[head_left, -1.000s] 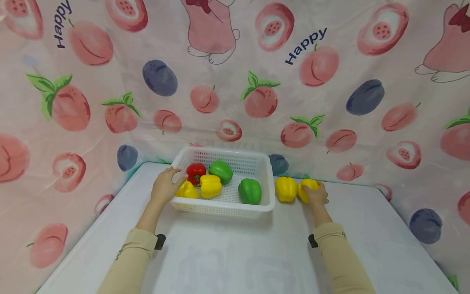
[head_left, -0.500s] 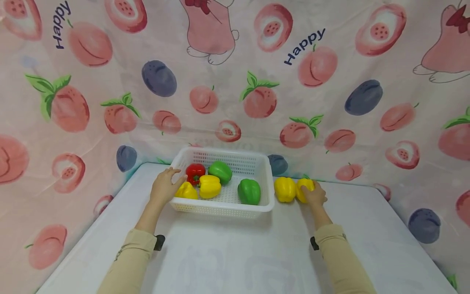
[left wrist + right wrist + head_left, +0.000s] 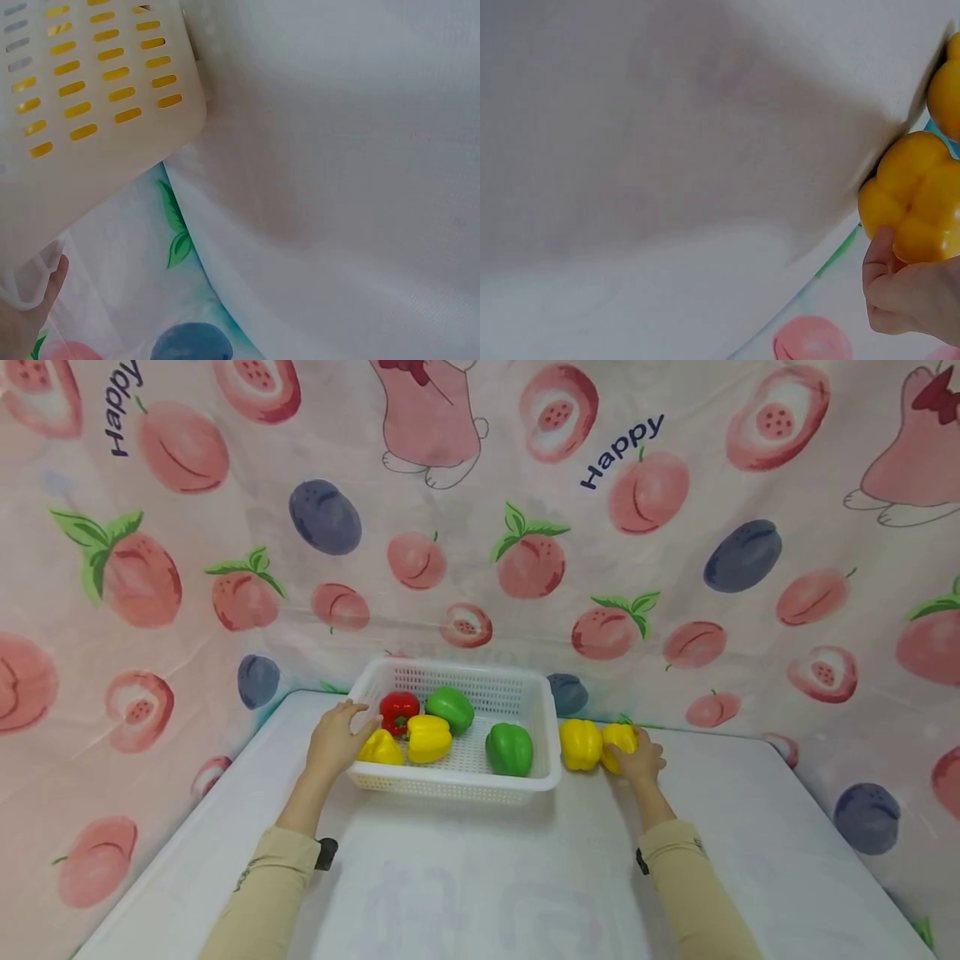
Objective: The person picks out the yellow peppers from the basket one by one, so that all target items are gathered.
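My left hand [image 3: 337, 743] holds the left rim of the white plastic basket [image 3: 457, 783], thumb toward the inside. In the left wrist view, a finger [image 3: 54, 283] lies against the rim of the basket [image 3: 97, 176]. At the right, my right hand [image 3: 639, 758] grips a yellow bell pepper [image 3: 615, 742] on the table, its thumb on the near side. The right wrist view shows this pepper [image 3: 911, 199] bottom-on, with the hand [image 3: 911, 292] below it. Another yellow bell pepper [image 3: 581, 745] stands close on its left, near the basket.
Inside the basket lie a red bell pepper [image 3: 400, 710], two green ones [image 3: 450, 710] and two yellow ones [image 3: 429, 739]. The white table [image 3: 480, 877] reaches back to a hanging cloth [image 3: 465, 568] printed with fruit.
My right hand has slid the gripped yellow bell pepper a little left, up beside the other yellow one. The left hand stays at the basket rim.
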`<state>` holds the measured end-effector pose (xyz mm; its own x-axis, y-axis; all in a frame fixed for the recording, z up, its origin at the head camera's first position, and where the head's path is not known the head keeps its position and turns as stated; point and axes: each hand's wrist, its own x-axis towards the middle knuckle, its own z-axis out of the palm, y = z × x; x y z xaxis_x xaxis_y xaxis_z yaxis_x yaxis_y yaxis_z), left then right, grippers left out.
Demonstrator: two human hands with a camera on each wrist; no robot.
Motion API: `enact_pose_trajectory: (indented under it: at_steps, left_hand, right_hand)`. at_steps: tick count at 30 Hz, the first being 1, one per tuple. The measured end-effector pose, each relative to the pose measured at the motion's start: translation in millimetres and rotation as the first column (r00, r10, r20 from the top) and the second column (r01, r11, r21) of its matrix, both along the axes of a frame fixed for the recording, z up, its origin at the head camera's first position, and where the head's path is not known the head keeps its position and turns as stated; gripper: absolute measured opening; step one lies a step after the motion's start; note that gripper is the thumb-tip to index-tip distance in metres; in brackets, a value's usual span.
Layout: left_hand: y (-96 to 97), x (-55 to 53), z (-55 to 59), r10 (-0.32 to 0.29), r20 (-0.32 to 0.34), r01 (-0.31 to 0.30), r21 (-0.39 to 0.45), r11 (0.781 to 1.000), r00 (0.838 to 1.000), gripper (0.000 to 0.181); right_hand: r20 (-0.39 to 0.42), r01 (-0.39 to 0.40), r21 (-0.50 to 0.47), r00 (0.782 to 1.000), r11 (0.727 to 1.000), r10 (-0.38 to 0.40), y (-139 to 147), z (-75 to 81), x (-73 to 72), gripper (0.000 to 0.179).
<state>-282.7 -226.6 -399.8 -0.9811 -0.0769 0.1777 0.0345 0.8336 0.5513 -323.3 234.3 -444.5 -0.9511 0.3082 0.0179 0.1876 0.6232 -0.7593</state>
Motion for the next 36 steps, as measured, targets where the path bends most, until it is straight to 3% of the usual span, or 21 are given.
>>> enact_pose_trajectory:
  at_steps: [14,23,36]
  left_hand:
    - [-2.9,-0.1,-2.1,-0.003,0.011,0.003,0.024,1.000,1.000,0.050]
    - [-1.8,-2.5,1.1,-0.021,-0.066,0.023,0.039,0.999,0.998,0.050]
    - [-2.4,-3.5,1.2,-0.007,-0.080,0.013,0.079,0.997,0.997,0.040]
  right_hand:
    - [0.015,-0.036,0.019,0.999,0.999,0.036,0,-3.1,-2.3,0.064]
    - [0.057,-0.035,0.009,0.998,0.999,0.035,-1,7.5,1.5,0.063]
    - [0.090,-0.038,-0.025,0.995,0.999,0.040,3,7.7,-4.1,0.068]
